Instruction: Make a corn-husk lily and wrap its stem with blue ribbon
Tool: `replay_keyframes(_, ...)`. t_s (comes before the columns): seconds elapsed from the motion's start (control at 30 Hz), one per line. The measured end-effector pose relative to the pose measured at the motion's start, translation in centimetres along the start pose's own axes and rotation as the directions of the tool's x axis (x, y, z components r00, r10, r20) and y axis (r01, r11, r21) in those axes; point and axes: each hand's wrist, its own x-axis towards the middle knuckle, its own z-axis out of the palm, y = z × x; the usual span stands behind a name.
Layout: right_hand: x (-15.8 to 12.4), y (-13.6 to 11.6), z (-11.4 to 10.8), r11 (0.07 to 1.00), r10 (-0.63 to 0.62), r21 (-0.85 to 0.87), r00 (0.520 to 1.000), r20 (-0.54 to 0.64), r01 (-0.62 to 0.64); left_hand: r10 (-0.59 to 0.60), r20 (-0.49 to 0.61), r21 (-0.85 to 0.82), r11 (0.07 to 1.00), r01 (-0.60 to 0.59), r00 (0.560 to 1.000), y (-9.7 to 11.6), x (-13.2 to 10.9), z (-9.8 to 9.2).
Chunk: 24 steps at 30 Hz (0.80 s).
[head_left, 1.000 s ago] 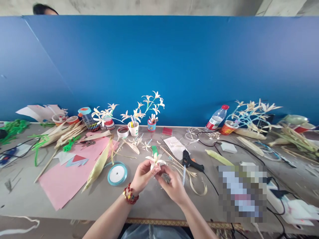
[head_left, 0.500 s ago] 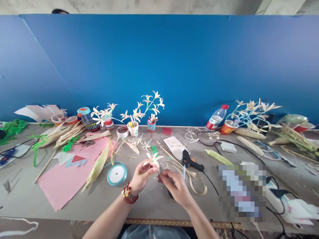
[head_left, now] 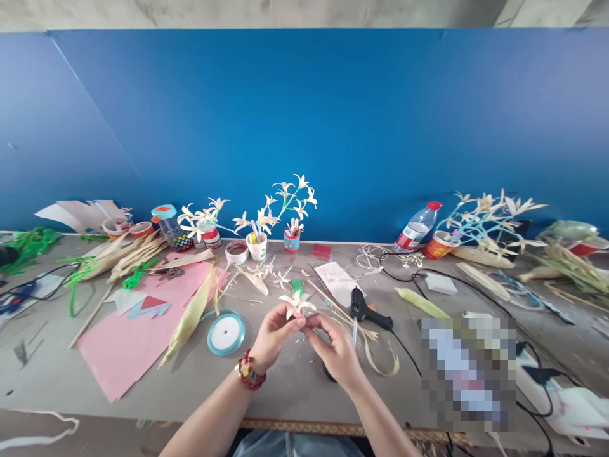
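Observation:
A cream husk flower with pointed petals is held up over the middle of the table. My left hand, red beads at its wrist, pinches it just under the petals. From the other side, my right hand closes thumb and fingertips at the flower's base, almost touching the left fingertips. The stem end is hidden by the fingers. Left of my hands lies a roll of light-blue ribbon. A black glue gun rests to the right, beside loose husk strips.
Finished flowers stand in a white cup and an orange cup at the back. Pink paper and a green husk lie left. A bottle, cables and a power strip are right. A blue partition rises behind.
My right hand has moved up and closer to the left, its fingertips now at the flower's base. The view has shifted slightly, so the table's things appear a little further right.

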Motion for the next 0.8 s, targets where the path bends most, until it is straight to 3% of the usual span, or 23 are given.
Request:
replay_keyframes(0.1, -0.2, 0.2, -0.2, 0.998, 0.038, 0.054, 0.998, 0.045, -0.041, -0.011, 0.011, -0.009, 1.000, 0.011, 1.000, -0.1, 0.0, -0.1)
replay_keyframes(0.2, -0.4, 0.6, -0.7, 0.999, 0.051, -0.003, 0.994, 0.095, -0.051, 0.002, 0.006, 0.004, 1.000, -0.002, 1.000, -0.1, 0.0, -0.1)
replay_keyframes(0.3, 0.0, 1.2, -1.9, 0.976, 0.089, -0.212, 0.982, 0.164, -0.053, 0.042, -0.003, -0.006, 0.999, -0.042, 0.999, 0.2, 0.1, -0.1)
replay_keyframes(0.43, 2.0, 1.9, -3.4, 0.792, 0.169, -0.610, 0.969, 0.179, -0.025, 0.068, -0.078, -0.013, 0.998, -0.069, 0.995, 0.8, 0.4, -0.2)
replay_keyframes(0.5, 3.8, 2.2, -3.5, 0.738, 0.174, -0.675, 0.967, 0.188, -0.002, 0.078, -0.147, 0.001, 0.997, -0.079, 0.986, 0.8, 0.6, -0.4)
replay_keyframes(0.67, 8.7, 3.6, -1.1, 0.634, 0.221, -0.773, 0.962, 0.161, -0.016, 0.132, -0.211, 0.031, 0.991, -0.128, 0.968, 0.3, 0.7, -0.7)
replay_keyframes(0.8, 10.4, 5.0, 1.2, 0.607, 0.267, -0.792, 0.955, 0.129, -0.063, 0.143, -0.230, 0.044, 0.990, -0.137, 0.963, 0.0, 0.9, -0.8)
